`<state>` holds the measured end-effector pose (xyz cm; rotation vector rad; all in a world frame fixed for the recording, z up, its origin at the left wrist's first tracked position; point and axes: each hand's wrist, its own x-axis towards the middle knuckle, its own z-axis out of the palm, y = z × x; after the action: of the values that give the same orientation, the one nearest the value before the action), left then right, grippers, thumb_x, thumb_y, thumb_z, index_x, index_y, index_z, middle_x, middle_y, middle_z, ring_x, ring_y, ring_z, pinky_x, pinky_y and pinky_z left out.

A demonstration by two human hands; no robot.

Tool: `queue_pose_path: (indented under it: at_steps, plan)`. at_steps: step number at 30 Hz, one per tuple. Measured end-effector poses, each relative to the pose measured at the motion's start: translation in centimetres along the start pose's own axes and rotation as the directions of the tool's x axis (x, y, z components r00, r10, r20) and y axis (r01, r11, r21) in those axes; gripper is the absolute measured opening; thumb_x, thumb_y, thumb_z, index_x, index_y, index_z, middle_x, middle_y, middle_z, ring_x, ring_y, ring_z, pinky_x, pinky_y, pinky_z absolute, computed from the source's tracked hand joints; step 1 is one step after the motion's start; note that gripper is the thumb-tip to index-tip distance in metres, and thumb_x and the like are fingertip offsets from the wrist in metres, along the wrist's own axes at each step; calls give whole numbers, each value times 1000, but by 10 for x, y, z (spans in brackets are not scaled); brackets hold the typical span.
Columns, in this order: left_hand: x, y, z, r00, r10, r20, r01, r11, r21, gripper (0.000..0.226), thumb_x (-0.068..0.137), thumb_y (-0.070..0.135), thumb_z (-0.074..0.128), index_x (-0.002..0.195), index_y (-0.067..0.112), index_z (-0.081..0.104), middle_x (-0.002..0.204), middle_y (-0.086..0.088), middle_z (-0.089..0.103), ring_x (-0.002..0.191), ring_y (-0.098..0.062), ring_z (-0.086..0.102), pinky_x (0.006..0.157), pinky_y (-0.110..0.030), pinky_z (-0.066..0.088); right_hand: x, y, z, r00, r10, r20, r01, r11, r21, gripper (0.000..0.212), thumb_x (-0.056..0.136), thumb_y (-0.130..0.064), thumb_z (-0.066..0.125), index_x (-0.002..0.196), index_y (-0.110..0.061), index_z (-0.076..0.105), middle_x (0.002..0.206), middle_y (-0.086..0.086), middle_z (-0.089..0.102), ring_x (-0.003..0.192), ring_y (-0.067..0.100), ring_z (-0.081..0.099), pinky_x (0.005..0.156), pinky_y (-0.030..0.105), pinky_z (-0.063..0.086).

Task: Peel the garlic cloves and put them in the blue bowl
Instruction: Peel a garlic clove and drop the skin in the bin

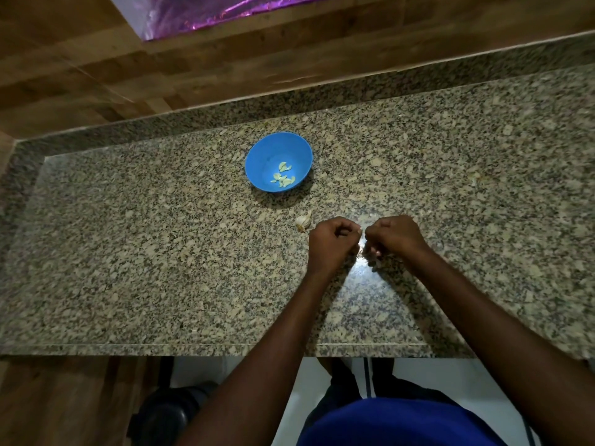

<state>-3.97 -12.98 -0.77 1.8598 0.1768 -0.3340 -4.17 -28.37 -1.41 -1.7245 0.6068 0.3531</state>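
A blue bowl point(257, 156) stands on the granite counter and holds several peeled garlic cloves point(283, 177). In front of it lies the rest of a garlic head point(304, 221), still in its pale skin. My left hand point(331, 241) and my right hand point(394, 235) are side by side just right of that garlic, fingers curled. Their fingertips meet over a small pale piece, most likely a garlic clove point(362, 234), which is almost wholly hidden between them.
The speckled granite counter point(161, 252) has a raised back edge against a wooden wall point(96, 75). Its front edge runs across the lower frame. Purple foil point(199, 11) shows at the top. A dark object sits on the floor at lower left.
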Motion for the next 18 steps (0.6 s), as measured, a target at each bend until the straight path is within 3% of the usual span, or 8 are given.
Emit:
queue_pose_path:
  at_steps: [3,8,13,16,18]
  plan:
    - [10,3,-1,997,-30,-68,34,998,59,13,82,3,68,79,15,74,75,-11,74,72,-31,73,70,-45,62,1,3,-2,999,39,-10,-39,998,40,14,72,-2,67,58,3,66,59,27,65,43,31,61,48,39,55]
    - [26,-1,1,983,106,-148,-63,960,274,18,82,-1,69,92,10,79,85,-2,77,76,-10,69,74,-20,53,4,9,-10,995,-78,-63,74,995,-61,17,74,3,67,63,-9,71,57,16,68,50,33,69,50,40,59]
    - [24,-3,2,950,217,-223,-125,922,366,23,91,1,61,106,8,76,99,-7,76,89,-18,70,83,-31,55,7,17,-22,984,-154,-85,143,981,-130,26,83,5,64,74,-16,76,61,8,72,57,28,72,55,39,61]
    - [32,5,4,948,306,-89,-244,877,413,31,93,-2,55,119,4,70,115,-13,71,104,-24,66,93,-33,52,2,25,-31,951,-261,-166,187,912,-364,14,81,-3,73,75,-15,78,70,1,75,64,16,70,65,22,50]
    - [51,13,14,942,324,86,-317,777,544,38,92,-4,54,129,2,64,125,-18,63,117,-29,58,101,-35,44,-4,31,-36,934,-290,-207,165,867,-470,11,82,-5,70,79,-11,78,76,6,75,70,19,68,66,21,42]
